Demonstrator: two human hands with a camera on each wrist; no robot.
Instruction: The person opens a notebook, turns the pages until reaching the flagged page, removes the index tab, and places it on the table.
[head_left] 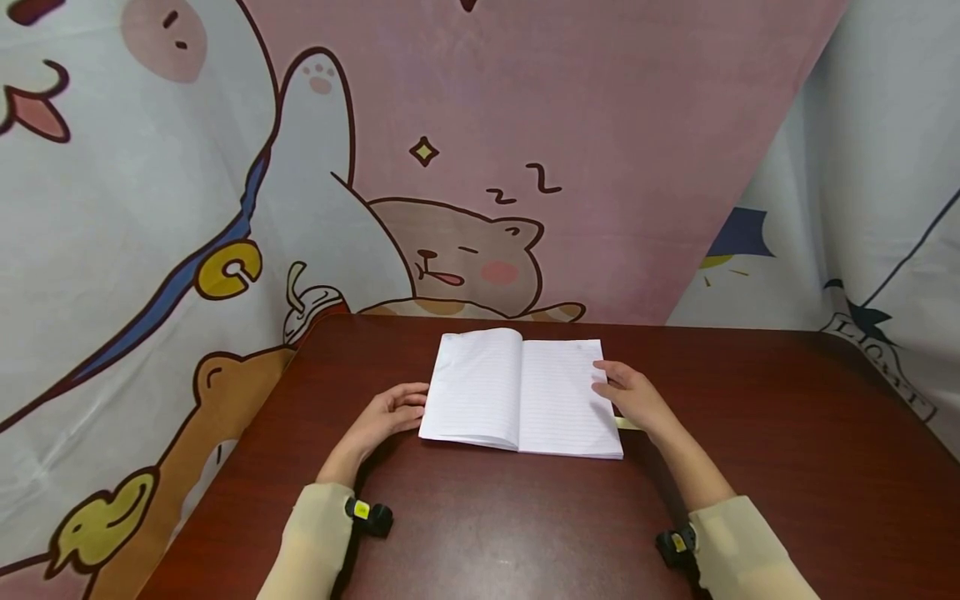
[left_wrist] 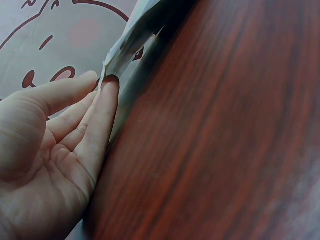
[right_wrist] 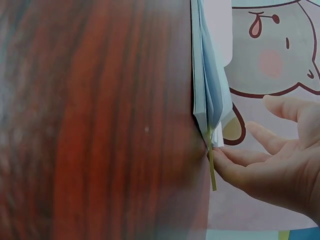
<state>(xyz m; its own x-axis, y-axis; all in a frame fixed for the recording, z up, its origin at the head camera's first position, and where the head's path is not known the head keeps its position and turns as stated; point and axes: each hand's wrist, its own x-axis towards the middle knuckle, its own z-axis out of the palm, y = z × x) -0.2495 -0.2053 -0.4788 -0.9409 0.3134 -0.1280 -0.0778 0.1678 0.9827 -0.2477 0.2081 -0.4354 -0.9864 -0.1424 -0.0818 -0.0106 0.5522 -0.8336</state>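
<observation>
An open notebook [head_left: 570, 400] with blank lined pages lies on the table in the head view. At its left edge is my left hand [head_left: 387, 417]. In the left wrist view, that hand [left_wrist: 55, 150] pinches the notebook's edge [left_wrist: 122, 55] between thumb and fingers. My right hand [head_left: 633, 398] is at the right edge, two fingertips over the right page. Seen from the right wrist, its fingers [right_wrist: 235, 175] are spread, one touching near the notebook's corner [right_wrist: 200, 100]. A thin yellow ribbon [right_wrist: 212, 165] sticks out there.
The dark reddish-brown wooden table [head_left: 480, 533] extends around the notebook. Behind it hangs a cloth backdrop [head_left: 600, 167] printed with cartoon animals. Black wrist devices [head_left: 371, 517] sit at both light sleeves [head_left: 311, 533].
</observation>
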